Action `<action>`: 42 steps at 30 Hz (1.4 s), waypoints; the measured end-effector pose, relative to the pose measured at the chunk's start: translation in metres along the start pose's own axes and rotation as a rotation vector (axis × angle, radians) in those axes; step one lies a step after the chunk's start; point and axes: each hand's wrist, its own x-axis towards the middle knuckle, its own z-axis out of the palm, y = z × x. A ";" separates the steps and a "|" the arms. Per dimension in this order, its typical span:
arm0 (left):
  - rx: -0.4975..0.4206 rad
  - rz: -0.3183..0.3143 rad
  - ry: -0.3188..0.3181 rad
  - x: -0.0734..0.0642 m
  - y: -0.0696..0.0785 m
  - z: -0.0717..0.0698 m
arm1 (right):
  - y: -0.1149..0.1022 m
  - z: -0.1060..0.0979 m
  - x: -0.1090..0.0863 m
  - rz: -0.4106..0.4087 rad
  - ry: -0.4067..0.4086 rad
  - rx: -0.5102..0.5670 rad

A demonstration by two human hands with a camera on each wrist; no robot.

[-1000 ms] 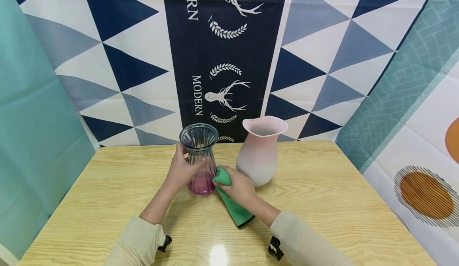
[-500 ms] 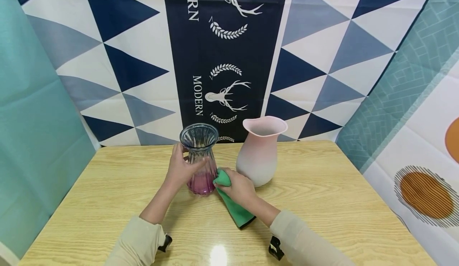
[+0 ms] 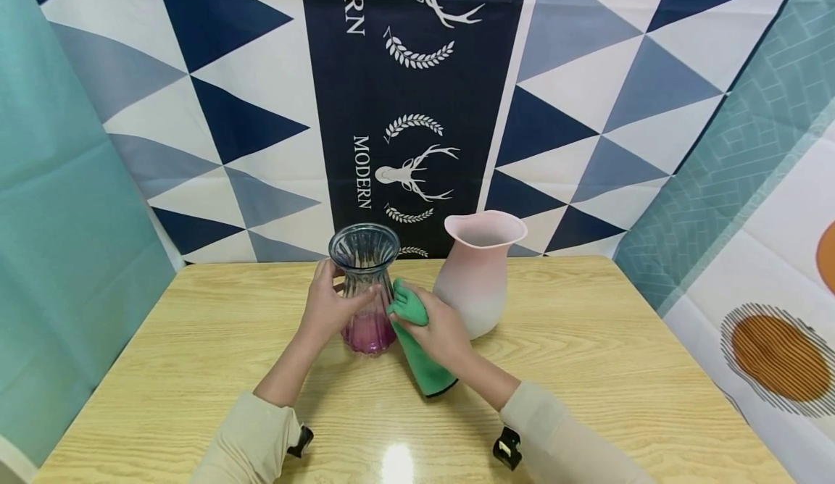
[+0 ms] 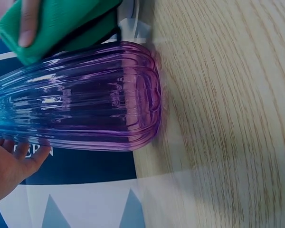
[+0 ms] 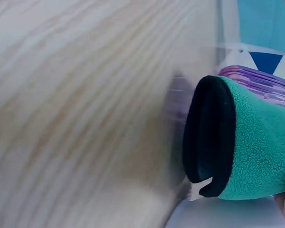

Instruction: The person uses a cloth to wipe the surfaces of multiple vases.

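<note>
A ribbed glass vase (image 3: 368,332), blue at the rim and pink-purple at the base, stands upright on the table. My left hand (image 3: 329,306) grips its neck from the left, thumb across the front and fingers behind. On the vase's right side, my right hand (image 3: 438,324) holds a bunched green cloth (image 3: 424,364) with a dark edge against the glass. In the left wrist view the cloth (image 4: 61,26) lies along the side of the vase (image 4: 85,99). The right wrist view shows the cloth (image 5: 256,142) hanging folded, its black border towards the table.
A pink-and-white vase (image 3: 472,288) with a wavy rim stands just right of my right hand, partly hidden by it. The wooden table (image 3: 228,353) ends at a patterned cloth backdrop (image 3: 417,107), with hanging fabric on both sides.
My right hand and the green cloth have moved slightly up along the vase's right side, and the cloth's lower end has risen. The left hand keeps its grip on the vase.
</note>
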 end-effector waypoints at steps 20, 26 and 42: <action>-0.025 -0.012 -0.013 -0.001 0.000 0.000 | -0.015 -0.019 0.026 -0.152 0.262 0.202; -0.011 0.016 0.000 -0.002 0.000 0.002 | -0.017 -0.019 0.029 -0.183 0.265 0.220; -0.022 0.007 -0.019 -0.001 0.000 0.001 | -0.021 -0.013 0.031 -0.096 0.168 0.193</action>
